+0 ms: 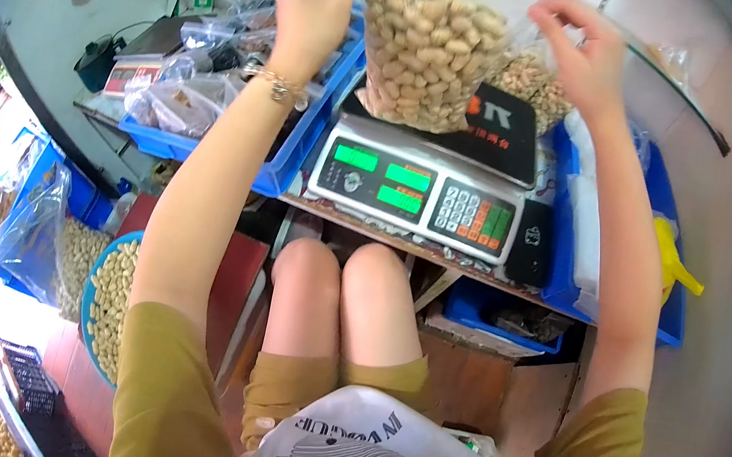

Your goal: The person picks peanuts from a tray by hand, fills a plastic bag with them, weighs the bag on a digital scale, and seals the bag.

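Your left hand [317, 12] and right hand [590, 61] pinch the bag [428, 57]. It is above the left edge of the scale [421, 191]; contact is unclear.

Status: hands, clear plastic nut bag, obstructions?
Left hand, right hand: pinching top corners. Clear plastic bag of beige nuts: over flat black scale platform, contact unclear. No obstruction visible.

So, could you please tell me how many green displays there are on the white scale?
3: on the scale, a left display, then, between it and the keypad, an upper display and a lower display. Any on the far side would be hidden.
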`<state>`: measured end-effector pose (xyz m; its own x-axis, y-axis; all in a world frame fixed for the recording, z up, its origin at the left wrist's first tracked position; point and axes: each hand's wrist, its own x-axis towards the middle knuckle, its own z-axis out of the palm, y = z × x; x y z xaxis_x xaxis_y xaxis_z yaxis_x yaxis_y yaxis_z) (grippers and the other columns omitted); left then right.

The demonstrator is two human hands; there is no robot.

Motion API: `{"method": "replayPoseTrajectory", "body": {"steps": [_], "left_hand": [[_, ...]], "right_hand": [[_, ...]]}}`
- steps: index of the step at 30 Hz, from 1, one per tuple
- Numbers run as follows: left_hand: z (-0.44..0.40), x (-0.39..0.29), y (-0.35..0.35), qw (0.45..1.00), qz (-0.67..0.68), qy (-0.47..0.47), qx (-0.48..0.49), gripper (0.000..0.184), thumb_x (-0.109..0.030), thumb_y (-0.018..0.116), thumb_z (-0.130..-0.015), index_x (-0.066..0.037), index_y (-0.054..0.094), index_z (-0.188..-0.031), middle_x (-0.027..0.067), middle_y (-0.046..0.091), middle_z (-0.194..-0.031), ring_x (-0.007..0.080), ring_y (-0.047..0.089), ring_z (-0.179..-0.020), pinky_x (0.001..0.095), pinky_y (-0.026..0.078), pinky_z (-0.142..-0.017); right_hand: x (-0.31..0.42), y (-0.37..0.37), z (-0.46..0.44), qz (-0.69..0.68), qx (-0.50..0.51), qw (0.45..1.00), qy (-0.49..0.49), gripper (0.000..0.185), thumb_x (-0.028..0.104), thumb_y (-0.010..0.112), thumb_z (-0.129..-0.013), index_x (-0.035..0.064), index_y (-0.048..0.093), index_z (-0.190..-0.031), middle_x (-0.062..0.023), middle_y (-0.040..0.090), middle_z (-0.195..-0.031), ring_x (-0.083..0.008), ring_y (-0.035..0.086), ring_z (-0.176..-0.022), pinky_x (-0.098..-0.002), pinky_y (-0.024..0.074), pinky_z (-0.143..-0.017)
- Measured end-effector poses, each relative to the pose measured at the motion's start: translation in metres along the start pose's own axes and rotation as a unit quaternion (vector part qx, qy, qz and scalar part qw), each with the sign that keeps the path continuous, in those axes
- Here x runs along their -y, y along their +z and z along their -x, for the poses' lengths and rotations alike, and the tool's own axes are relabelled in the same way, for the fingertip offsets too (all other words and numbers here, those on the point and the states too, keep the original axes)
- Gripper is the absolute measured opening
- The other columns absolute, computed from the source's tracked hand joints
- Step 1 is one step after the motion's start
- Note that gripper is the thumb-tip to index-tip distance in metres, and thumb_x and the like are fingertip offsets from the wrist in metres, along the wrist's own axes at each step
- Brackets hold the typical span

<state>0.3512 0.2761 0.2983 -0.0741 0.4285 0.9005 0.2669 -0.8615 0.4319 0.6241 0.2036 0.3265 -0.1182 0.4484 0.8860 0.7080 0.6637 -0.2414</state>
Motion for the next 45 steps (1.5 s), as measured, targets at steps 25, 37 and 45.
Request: {"method": "replayPoseTrajectory", "body": {"steps": [25,37,45], "left_hand": [[0.278,-0.122,-0.180,0.952,-0.032,-0.302,0.029,0.008,0.002,0.057,-0.088,0.001,0.052,-0.095,0.0088,0.053,-0.091,0.0144,0.049,-0.079,0.0246,0.041,-0.074],[0.283,-0.121,-0.187,0.925,0.056,-0.375,-0.016,0.010,0.001,0.064,-0.085,0.002,0.056,-0.091,0.0058,0.052,-0.088,0.0136,0.048,-0.080,0.0247,0.040,-0.075],[0.274,-0.121,-0.203,0.929,0.083,-0.358,0.029,0.007,0.004,0.060,-0.084,0.002,0.057,-0.090,0.0065,0.052,-0.087,0.0133,0.048,-0.078,0.0243,0.038,-0.071]], "right_hand": [[0.140,0.110,0.227,-0.360,0.101,0.919,0.128,0.015,-0.001,0.073,-0.069,-0.0005,0.067,-0.084,-0.0101,0.066,-0.080,-0.0208,0.058,-0.071,-0.0294,0.0434,-0.066],[0.156,0.110,0.213,-0.314,0.157,0.926,0.138,0.015,0.001,0.076,-0.070,0.0025,0.067,-0.083,-0.0074,0.068,-0.083,-0.0214,0.059,-0.074,-0.0302,0.0435,-0.071],[0.150,0.102,0.217,-0.348,0.175,0.906,0.163,0.015,0.000,0.074,-0.071,0.0013,0.066,-0.084,-0.0090,0.067,-0.083,-0.0212,0.059,-0.076,-0.0302,0.0448,-0.071]]}}
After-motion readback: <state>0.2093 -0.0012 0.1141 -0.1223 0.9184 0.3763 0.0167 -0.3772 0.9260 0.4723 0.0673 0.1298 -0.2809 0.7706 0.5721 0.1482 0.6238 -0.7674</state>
